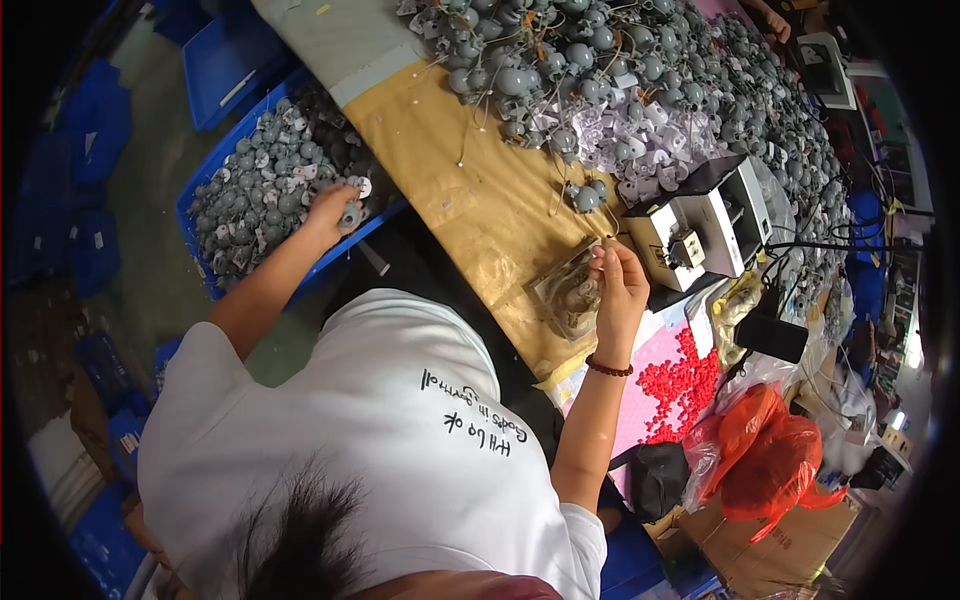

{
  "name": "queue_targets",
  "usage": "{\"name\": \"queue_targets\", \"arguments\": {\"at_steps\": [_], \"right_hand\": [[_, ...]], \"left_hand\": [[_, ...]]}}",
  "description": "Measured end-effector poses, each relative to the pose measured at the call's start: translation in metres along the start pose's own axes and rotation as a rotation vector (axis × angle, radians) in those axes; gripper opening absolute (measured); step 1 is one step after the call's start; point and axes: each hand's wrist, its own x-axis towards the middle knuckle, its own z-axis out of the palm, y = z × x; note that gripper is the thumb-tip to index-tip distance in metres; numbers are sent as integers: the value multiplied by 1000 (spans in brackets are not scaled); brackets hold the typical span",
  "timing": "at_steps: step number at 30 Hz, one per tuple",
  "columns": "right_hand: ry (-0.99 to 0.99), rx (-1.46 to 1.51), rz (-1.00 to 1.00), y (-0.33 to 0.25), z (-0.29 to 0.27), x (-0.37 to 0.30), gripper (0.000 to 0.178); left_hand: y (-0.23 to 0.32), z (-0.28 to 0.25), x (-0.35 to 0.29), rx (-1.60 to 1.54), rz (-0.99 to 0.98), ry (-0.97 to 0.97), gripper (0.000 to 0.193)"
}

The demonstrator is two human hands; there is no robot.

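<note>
At the left, my left hand (329,212) is over a blue bin, with its fingers closed on a small grey round part (350,216) that has a white piece next to it. Many similar grey and white parts (262,190) fill that bin. My right hand (622,279) is above the table, thumb and fingers pinched together; what lies between them is too small to make out. Just beyond its fingertips sits a small cluster of grey balls (586,196) with thin cords. Beside the hand is a clear plastic-covered item (568,292) on the brown table covering.
A large heap of grey balls (590,50) with cords covers the far table. Right of my right hand stands a small white and black device (690,235). Small red pieces (682,385) lie on a pink sheet, near a red plastic bag (770,460). The blue bin's rim (190,225) borders the table.
</note>
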Motion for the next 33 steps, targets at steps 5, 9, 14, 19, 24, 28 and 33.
{"name": "queue_targets", "arguments": {"at_steps": [5,9,14,19,24,28,33], "right_hand": [[-37,-122,26,-30,21,19,20],[54,-374,-200,-27,20,55,15],[209,-1340,-823,-55,27,126,18],[149,-1829,-806,-47,27,176,14],[168,-1676,-851,-61,21,151,23],[186,-1216,-751,-72,8,90,40],[-31,11,-38,-75,-63,-16,33]], "left_hand": [[-52,-35,149,-108,-270,-50,23],[-48,6,137,-120,-162,-77,23],[-16,-7,89,193,-8,149,30],[22,6,49,431,956,322,43],[93,133,-83,785,1652,81,31],[84,241,-105,884,1721,-496,29],[66,341,-90,1437,1887,-554,26]]}}
